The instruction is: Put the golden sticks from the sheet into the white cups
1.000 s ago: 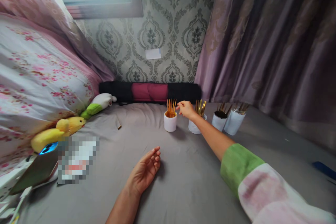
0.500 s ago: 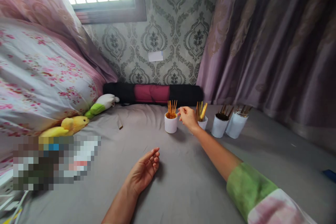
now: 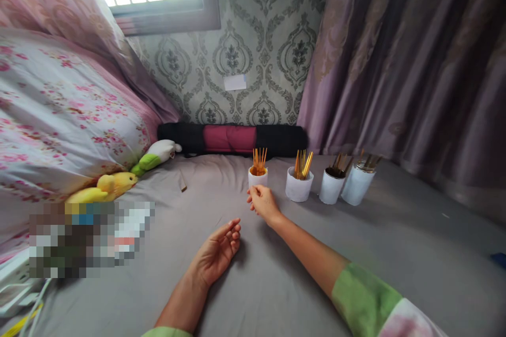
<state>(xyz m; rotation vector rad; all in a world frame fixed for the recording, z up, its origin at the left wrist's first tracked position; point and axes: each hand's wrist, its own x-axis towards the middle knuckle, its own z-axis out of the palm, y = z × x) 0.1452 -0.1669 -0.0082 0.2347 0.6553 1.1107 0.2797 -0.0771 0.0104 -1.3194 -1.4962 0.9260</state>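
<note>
My right hand [image 3: 264,204] is in front of a white cup [image 3: 258,175] of thin orange-brown sticks [image 3: 259,158] and covers its lower part. Its thumb and fingers are drawn together; whatever may be between them is hidden. To its right stands a wider white cup [image 3: 299,188] with gold and orange sticks [image 3: 303,165]. Lower in the view, my left hand [image 3: 219,253] rests on the grey sheet [image 3: 253,279], palm turned inward. Its fingers are loosely curled, and I see nothing in it.
Two more white containers, a cup [image 3: 331,188] and a taller jar [image 3: 358,187], hold darker sticks at the right. A small flat strip [image 3: 183,185] lies at the left. Plush toys [image 3: 118,184] lean by a floral cover [image 3: 75,110]. A black and maroon roll [image 3: 233,139] borders the back.
My right hand has moved left and towards me, from between the two nearer cups to in front of the left one. The left hand has stayed almost still.
</note>
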